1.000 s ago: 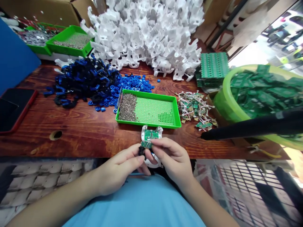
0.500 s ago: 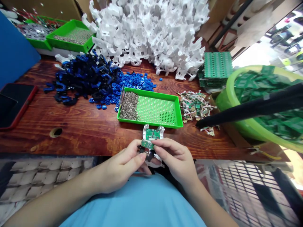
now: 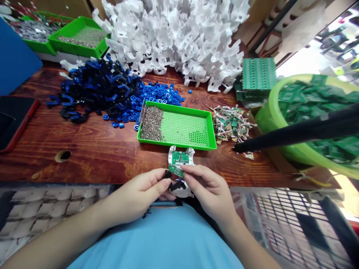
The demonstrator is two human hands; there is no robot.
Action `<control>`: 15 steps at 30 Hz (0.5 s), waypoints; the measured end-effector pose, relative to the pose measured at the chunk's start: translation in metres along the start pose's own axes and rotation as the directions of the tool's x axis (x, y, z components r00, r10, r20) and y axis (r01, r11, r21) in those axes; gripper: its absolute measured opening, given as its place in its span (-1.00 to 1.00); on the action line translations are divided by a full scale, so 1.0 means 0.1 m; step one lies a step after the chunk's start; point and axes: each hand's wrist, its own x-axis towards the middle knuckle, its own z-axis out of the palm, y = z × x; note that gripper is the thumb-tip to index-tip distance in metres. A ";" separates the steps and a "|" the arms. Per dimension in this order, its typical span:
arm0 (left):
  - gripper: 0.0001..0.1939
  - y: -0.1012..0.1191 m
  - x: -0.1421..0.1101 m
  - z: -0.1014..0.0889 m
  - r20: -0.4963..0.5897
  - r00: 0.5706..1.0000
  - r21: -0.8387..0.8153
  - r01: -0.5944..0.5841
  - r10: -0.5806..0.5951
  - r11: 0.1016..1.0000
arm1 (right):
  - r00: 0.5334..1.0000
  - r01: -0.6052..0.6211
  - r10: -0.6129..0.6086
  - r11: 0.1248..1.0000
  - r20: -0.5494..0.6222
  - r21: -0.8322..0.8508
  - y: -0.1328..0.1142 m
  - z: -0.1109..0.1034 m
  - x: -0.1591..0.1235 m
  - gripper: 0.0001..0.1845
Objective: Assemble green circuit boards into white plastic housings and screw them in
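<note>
At the table's (image 3: pixel 92 160) near edge, about midway along: small board (image 3: pixel 175 170) pinched in right hand's (image 3: pixel 209 188) grip, over near part of shell (image 3: pixel 171 154); contact unclear. Left hand's (image 3: pixel 147 192) grip closed on black part (image 3: pixel 167 174). Board judged light, stiff, fragile; best held by edges.

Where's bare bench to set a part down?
Biggest patch: wood between the red-edged device and the green tray, in front of the blue-black pile; it has a hole. Smaller: beside the right hand, in front of the wired boards. Crowded: back, under white parts; right, around the bucket.
</note>
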 end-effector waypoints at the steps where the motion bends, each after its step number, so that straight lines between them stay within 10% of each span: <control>1: -0.68 0.00 0.00 0.01 -0.014 1.000 0.011 -0.001 0.001 1.000 | 0.999 0.040 -0.040 0.999 0.014 -0.012 0.00 0.00 0.00 -0.76; 15: -0.67 -0.02 0.02 0.05 -0.050 0.997 -0.059 -0.060 0.057 0.996 | 0.993 0.118 -0.118 0.993 0.023 0.011 0.03 -0.05 -0.05 -0.65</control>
